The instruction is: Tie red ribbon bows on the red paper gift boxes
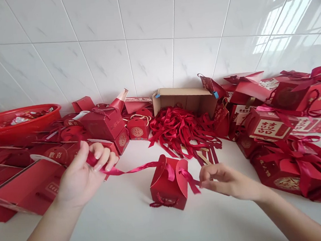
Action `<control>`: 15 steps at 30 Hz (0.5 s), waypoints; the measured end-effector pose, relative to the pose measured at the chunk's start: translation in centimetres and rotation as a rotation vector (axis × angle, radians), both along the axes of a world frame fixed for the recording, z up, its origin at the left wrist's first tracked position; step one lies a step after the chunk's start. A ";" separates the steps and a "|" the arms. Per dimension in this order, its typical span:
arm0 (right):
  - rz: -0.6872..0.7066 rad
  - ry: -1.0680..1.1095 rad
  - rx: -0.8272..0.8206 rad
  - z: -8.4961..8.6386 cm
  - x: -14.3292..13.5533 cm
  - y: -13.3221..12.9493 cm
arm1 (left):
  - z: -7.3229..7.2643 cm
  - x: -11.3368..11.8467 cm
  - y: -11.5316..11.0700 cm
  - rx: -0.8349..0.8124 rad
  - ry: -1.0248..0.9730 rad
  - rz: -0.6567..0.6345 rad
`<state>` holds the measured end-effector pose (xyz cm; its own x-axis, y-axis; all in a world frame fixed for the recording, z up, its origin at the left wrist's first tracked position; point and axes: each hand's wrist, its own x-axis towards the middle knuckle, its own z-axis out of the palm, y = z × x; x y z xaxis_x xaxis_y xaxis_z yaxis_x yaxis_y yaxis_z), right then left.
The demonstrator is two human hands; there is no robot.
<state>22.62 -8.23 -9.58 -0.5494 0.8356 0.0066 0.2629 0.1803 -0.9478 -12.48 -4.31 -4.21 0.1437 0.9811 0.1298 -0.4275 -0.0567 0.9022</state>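
Observation:
A small red gift box (168,186) stands upright on the white table (124,218), its rounded flaps folded together at the top. A red ribbon (136,169) runs through the flaps and comes out at both sides. My left hand (84,173), left of the box, is closed on the long end of the ribbon, which is drawn out sideways. On the right, my right hand (225,180) pinches the short end close to the box. A dark red cord hangs at the front of the box.
Behind the box, a pile of red ribbons (178,128) spills from an open cardboard box (186,95). Open red boxes (27,182) and a red basin (21,122) are on the left. Boxes with bows (292,168) are stacked at the right. A tiled wall stands behind.

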 end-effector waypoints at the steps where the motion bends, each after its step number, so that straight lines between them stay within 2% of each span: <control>1: -0.042 0.013 0.001 0.3 0.4 0.0 | 0.1 -0.1 0.1 0.003 -0.016 0.030; 5: -0.151 -0.134 -0.010 0.0 0.2 0.0 | 0.3 -0.1 0.5 -0.005 -0.082 0.122; 7: -0.158 -0.216 0.062 -0.8 -0.9 0.0 | 0.3 0.3 0.6 -0.008 -0.095 0.134; 10: -0.135 -0.225 0.199 -1.5 -2.0 0.0 | 0.5 0.4 0.6 0.013 -0.088 0.126; 13: -0.140 -0.197 0.311 -0.8 -0.6 0.1 | 0.8 -0.2 0.5 0.032 -0.066 0.132; 15: -0.211 -0.210 0.372 0.1 1.6 0.1 | 0.9 -0.8 0.3 0.053 -0.066 0.167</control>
